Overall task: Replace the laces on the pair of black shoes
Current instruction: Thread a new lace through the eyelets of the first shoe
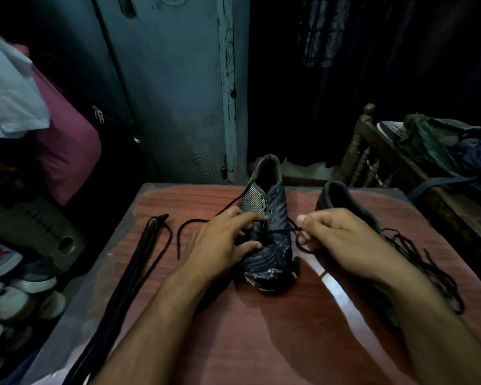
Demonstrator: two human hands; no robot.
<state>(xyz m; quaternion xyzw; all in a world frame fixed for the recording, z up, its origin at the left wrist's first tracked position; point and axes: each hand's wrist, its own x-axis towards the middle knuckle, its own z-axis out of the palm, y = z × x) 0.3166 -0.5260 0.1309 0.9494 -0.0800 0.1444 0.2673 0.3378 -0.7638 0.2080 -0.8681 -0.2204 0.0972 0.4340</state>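
Observation:
A worn black shoe stands mid-table, toe towards me. A black lace runs through its lower eyelets, one end trailing left over the table. My left hand rests on the shoe's left side, fingers curled at the eyelets. My right hand pinches the lace's other end just right of the shoe. The second black shoe lies behind my right hand, partly hidden. A loose tangle of black lace lies to the right of that hand. A folded bundle of black laces stretches along the table's left side.
The reddish wooden table has its left edge beside a rack of light-coloured shoes. A blue-grey door stands behind. A wooden bed frame with heaped clothes is at the right, bags at the left.

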